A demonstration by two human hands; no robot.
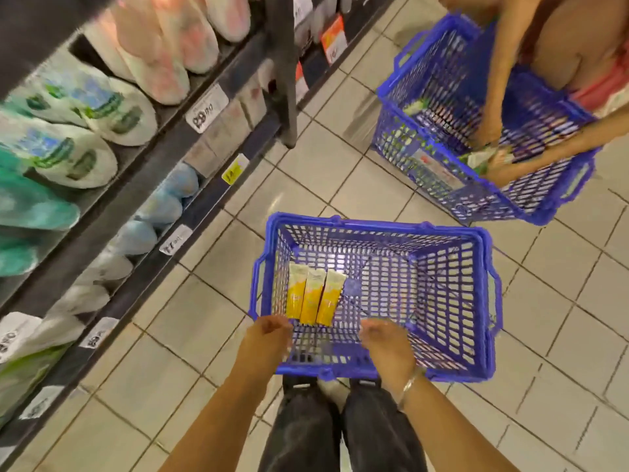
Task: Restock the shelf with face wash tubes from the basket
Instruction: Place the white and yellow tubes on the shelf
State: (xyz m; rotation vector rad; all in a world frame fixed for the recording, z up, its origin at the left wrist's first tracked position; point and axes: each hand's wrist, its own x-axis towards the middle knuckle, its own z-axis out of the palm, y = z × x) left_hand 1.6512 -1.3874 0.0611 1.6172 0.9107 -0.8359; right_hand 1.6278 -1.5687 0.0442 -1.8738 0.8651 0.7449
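Blue basket (490,301), lower centre of frame, on the tiled floor: three yellow-and-white face wash tubes (315,294) remaining, side by side at its left end, the rest of its floor bare. Left hand (269,330) and right hand (384,338) both over the near rim, fingers loosely curled, apparently holding nothing, though motion blur hinders certainty. Shelf (112,212) along left of frame largely stocked; restock judged nearly complete, three tubes outstanding.
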